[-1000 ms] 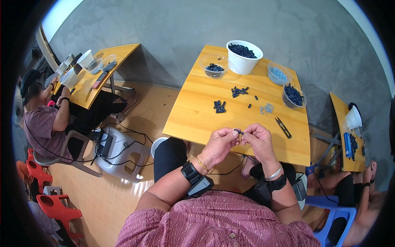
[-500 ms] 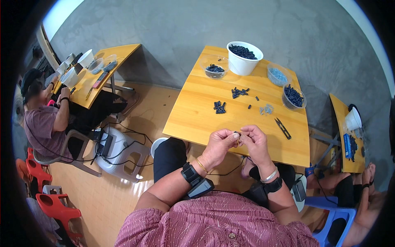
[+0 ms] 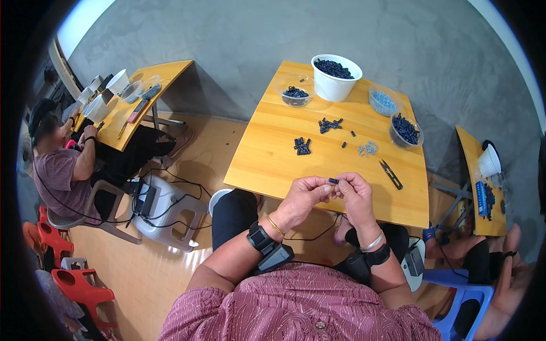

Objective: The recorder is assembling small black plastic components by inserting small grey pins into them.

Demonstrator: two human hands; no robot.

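Observation:
Over the near edge of the wooden table, my left hand (image 3: 306, 198) and my right hand (image 3: 356, 194) meet with pinched fingers. Between their fingertips is a small dark cylindrical piece (image 3: 333, 181); the fingers cover part of it. Beyond my hands lie two small piles of similar dark pieces, a nearer pile (image 3: 302, 146) and a farther pile (image 3: 330, 125). Two single dark pieces lie to the right of these, close to a little heap of pale blue-grey bits (image 3: 368, 149). A pair of black thread snips (image 3: 391, 174) rests right of my right hand.
At the table's (image 3: 256, 153) far side stand a white bucket (image 3: 335, 86) and a clear bowl (image 3: 294, 101), both with dark pieces. To the right are a bowl of light-blue bits (image 3: 383, 102) and another of dark pieces (image 3: 405, 132). People sit at neighbouring tables on both sides.
The dark piece now shows more fully between my fingertips, lying sideways. My right fingers have shifted slightly around it. The things on the table have not moved.

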